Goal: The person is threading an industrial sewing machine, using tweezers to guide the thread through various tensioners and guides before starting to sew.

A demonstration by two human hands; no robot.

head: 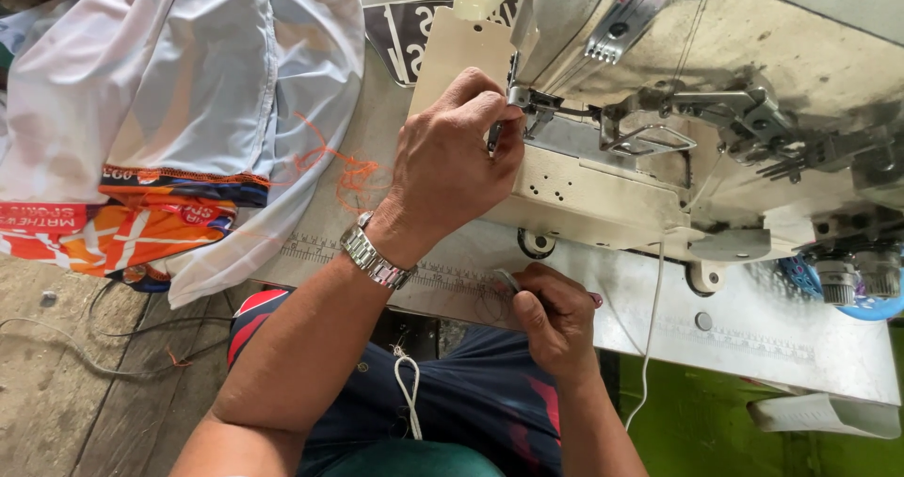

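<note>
**Hands at the needle of a sewing machine**

The left hand (452,161) reached up to the needle area (520,100) of the cream sewing machine (603,194), its fingertips (504,119) pinched together right at the metal parts there; what they gripped, if anything, was too small to tell. A metal watch (375,256) sat on that wrist.

The right hand (556,317) rested lower, at the near edge of the table (753,336), fingers curled around a small slim metal tool (508,281), whose tip poked out toward the left. The two hands were well apart, the machine's bed between them.

To the left, a heap of white cloth (188,72) with orange and dark printed trim (141,223) lay over the table's end and hung toward the floor. Loose orange thread (348,171) trailed on the table just beside the left hand. A white cord (410,392) hung over the person's dark shorts (471,392). A blue spool (871,298) sat at the far right under the machine.
</note>
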